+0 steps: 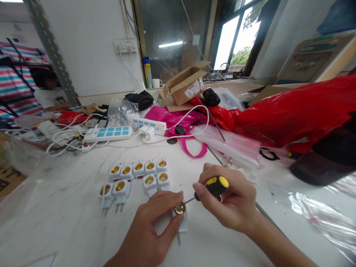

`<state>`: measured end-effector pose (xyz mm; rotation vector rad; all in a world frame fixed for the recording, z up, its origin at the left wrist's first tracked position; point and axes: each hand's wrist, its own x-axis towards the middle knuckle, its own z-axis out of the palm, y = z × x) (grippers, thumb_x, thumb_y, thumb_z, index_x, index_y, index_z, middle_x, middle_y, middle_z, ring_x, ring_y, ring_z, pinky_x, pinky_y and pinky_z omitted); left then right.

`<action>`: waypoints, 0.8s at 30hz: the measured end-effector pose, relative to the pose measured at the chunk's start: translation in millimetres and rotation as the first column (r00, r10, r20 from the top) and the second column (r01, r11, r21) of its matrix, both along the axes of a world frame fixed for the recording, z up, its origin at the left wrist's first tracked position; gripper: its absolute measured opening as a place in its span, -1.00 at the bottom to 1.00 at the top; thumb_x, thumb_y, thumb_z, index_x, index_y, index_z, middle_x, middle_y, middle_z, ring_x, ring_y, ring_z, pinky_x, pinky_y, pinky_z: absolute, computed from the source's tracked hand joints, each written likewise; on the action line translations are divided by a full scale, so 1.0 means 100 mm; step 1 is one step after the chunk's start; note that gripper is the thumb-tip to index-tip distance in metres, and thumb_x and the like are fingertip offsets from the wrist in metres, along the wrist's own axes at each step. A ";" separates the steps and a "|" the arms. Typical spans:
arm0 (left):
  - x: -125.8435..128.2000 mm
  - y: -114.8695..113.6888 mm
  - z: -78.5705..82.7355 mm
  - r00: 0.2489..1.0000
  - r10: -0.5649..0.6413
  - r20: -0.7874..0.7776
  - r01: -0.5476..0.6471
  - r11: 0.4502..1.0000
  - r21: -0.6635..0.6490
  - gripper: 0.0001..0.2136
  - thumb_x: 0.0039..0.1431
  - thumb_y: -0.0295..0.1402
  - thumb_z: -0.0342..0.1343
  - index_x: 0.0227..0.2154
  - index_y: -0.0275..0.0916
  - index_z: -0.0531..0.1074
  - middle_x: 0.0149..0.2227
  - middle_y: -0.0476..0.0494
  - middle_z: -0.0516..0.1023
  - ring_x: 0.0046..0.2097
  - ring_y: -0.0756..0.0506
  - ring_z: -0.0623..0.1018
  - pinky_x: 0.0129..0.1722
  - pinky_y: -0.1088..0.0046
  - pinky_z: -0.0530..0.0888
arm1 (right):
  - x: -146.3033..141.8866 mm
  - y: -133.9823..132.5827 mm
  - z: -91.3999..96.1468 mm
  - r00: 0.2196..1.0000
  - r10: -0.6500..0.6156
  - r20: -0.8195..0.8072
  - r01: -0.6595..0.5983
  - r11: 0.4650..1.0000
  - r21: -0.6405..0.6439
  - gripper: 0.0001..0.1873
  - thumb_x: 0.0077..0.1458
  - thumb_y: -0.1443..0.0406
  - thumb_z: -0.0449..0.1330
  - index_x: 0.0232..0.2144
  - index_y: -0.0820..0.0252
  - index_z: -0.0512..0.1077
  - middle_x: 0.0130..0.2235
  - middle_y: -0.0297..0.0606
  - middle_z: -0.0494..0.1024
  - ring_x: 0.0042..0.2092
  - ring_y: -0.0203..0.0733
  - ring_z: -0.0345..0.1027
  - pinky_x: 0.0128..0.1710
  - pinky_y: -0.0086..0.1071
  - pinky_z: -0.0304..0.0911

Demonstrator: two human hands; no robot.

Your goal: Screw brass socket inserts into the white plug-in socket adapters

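My left hand (155, 226) grips a white plug-in lamp socket (183, 223) between thumb and fingers, near the table's front. Its brass-coloured threaded opening faces up and its plug pins point toward me. A screwdriver (214, 186) with a black and yellow handle is held in my right hand (230, 196). Its thin shaft runs left to the socket's rim; whether the tip touches a screw is too small to tell. Beyond my left hand, several similar lamp sockets (138, 169) lie in loose rows, brass openings up.
Power strips (108, 134) with tangled white cables lie at the back left. Behind are a pink bag (172, 116), an open cardboard box (183, 89) and red plastic (292, 115). A dark container (325, 159) and clear plastic bags (314, 215) are at right. A person (51, 92) sits far left.
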<state>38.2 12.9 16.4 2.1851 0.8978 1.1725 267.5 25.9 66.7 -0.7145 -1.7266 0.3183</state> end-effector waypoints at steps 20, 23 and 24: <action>-0.08 -0.10 -0.02 0.993 0.067 -0.099 -0.056 0.992 0.112 -0.65 0.24 -0.45 0.41 0.01 -0.03 0.49 -0.03 -0.07 0.77 0.00 -0.13 0.78 0.06 0.45 0.71 | -0.04 -0.03 0.00 0.999 0.031 0.017 -0.031 0.999 -0.010 -0.80 0.26 0.45 0.35 -0.34 0.10 0.44 -0.51 -0.46 0.36 -0.53 -0.35 0.17 -0.54 -0.41 0.08; -0.11 -0.13 0.01 0.995 0.026 -0.097 -0.012 0.990 0.138 -0.70 0.25 -0.50 0.38 -0.05 -0.06 0.49 -0.03 -0.10 0.76 0.00 -0.14 0.77 0.05 0.44 0.71 | -0.06 -0.03 -0.04 0.999 0.045 -0.010 -0.046 0.998 -0.036 -0.80 0.26 0.45 0.34 -0.33 0.10 0.44 -0.49 -0.44 0.40 -0.53 -0.34 0.16 -0.53 -0.39 0.08; -0.12 -0.14 0.02 0.994 0.015 -0.107 0.002 0.989 0.151 -0.72 0.27 -0.51 0.37 -0.06 -0.07 0.50 -0.02 -0.13 0.76 0.01 -0.15 0.77 0.06 0.42 0.72 | -0.06 -0.03 -0.05 0.999 0.048 -0.016 -0.049 0.998 -0.042 -0.80 0.25 0.46 0.34 -0.33 0.10 0.45 -0.49 -0.43 0.40 -0.53 -0.34 0.15 -0.53 -0.39 0.08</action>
